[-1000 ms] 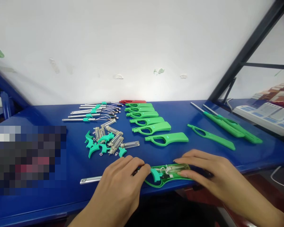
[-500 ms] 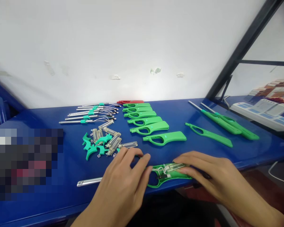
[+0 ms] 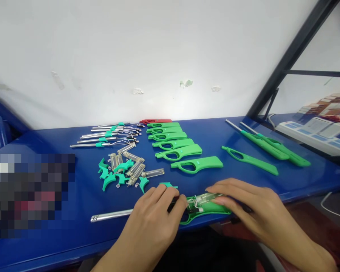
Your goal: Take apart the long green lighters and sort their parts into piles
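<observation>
Near the table's front edge lies an open green lighter shell (image 3: 215, 208), its inside facing up. A long metal tube (image 3: 112, 215) sticks out to its left. My left hand (image 3: 158, 219) is closed over the shell's front, fingertips pinched near the white wires. What lies beneath those fingers is hidden. A clear fuel tank (image 3: 206, 198) sits tilted in the shell's handle part. My right hand (image 3: 243, 198) grips the handle end, with thumb and fingers at the tank's right end. A teal trigger (image 3: 167, 185) lies just beyond my left fingers.
Clear fuel tanks (image 3: 136, 172) and teal triggers (image 3: 109, 181) are heaped at centre left. Behind them lie metal tubes with wires (image 3: 102, 145). Several green shells (image 3: 198, 164) form a column, with a red one (image 3: 158, 121) at the back. Green lighters (image 3: 272, 149) lie at right.
My left hand has shifted slightly right along the shell, baring more of the metal tube and a teal trigger beyond it. My right hand stays nearly in place.
</observation>
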Demonstrator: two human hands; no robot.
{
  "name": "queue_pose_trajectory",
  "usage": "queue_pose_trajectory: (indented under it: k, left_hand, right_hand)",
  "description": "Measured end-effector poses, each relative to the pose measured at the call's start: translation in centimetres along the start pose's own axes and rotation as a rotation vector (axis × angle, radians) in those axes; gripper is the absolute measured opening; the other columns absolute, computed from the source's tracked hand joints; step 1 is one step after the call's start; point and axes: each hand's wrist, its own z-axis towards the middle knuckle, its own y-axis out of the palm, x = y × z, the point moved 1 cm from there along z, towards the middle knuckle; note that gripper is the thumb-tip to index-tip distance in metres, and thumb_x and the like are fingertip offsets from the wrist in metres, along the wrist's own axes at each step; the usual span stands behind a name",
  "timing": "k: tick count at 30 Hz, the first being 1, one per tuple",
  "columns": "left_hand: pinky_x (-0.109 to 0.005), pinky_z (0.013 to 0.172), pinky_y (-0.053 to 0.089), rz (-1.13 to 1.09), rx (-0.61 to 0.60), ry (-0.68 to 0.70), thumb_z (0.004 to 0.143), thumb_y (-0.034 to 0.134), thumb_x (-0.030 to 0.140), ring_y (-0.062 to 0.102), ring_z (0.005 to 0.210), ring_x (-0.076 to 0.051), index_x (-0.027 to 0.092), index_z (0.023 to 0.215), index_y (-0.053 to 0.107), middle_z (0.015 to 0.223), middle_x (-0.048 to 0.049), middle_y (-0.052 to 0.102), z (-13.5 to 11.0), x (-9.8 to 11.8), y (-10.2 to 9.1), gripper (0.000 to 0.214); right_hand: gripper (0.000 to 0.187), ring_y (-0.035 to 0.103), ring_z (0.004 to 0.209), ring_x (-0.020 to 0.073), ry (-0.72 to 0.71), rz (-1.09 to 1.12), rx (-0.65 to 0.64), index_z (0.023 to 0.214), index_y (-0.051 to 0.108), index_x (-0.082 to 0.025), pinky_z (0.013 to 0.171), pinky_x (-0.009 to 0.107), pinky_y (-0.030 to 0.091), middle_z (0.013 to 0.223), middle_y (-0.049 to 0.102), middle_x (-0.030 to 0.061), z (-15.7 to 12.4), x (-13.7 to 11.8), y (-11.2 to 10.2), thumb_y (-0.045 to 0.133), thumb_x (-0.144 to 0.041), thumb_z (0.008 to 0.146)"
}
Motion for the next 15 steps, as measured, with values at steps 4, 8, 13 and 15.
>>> queue_pose_trajectory:
  k: [4,8,13,15]
  left_hand:
    - [-0.039,0.065,0.057,0.061,0.040,0.034,0.105,0.049,0.002,0.069,0.080,-0.027,0.012,0.111,0.072,0.095,-0.0083,0.073,0.1,0.3,0.1,0.025]
    - [-0.039,0.064,0.057,0.058,0.027,0.037,0.106,0.048,0.003,0.070,0.077,-0.026,0.012,0.108,0.072,0.093,-0.0078,0.074,0.3,0.3,0.1,0.026]
    - [-0.037,0.060,0.057,0.040,0.012,0.061,0.105,0.047,0.002,0.070,0.075,-0.025,0.011,0.108,0.073,0.090,-0.0071,0.074,0.4,0.1,-0.1,0.028]
    - [-0.037,0.059,0.057,0.042,0.013,0.062,0.105,0.047,0.002,0.071,0.075,-0.025,0.010,0.108,0.074,0.089,-0.0074,0.074,0.4,0.0,-0.2,0.028]
  right_hand:
    - [0.014,0.083,0.093,0.0137,-0.023,0.006,0.058,0.119,0.075,-0.030,0.084,0.019,0.061,0.109,0.084,-0.0022,0.0,-0.1,-0.2,0.063,-0.028,0.112]
    - [0.015,0.083,0.093,0.0132,-0.026,-0.005,0.053,0.118,0.075,-0.030,0.083,0.019,0.061,0.109,0.084,-0.0023,0.1,-0.2,-0.2,0.061,-0.031,0.113]
    - [0.018,0.083,0.094,0.0144,-0.018,-0.054,0.038,0.119,0.077,-0.032,0.080,0.021,0.062,0.112,0.085,-0.0032,-0.1,0.1,-0.5,0.059,-0.034,0.114]
    - [0.019,0.084,0.092,0.0150,-0.024,-0.127,0.085,0.120,0.078,-0.031,0.078,0.021,0.063,0.111,0.085,-0.0024,-0.4,0.6,-1.1,0.060,-0.035,0.113]
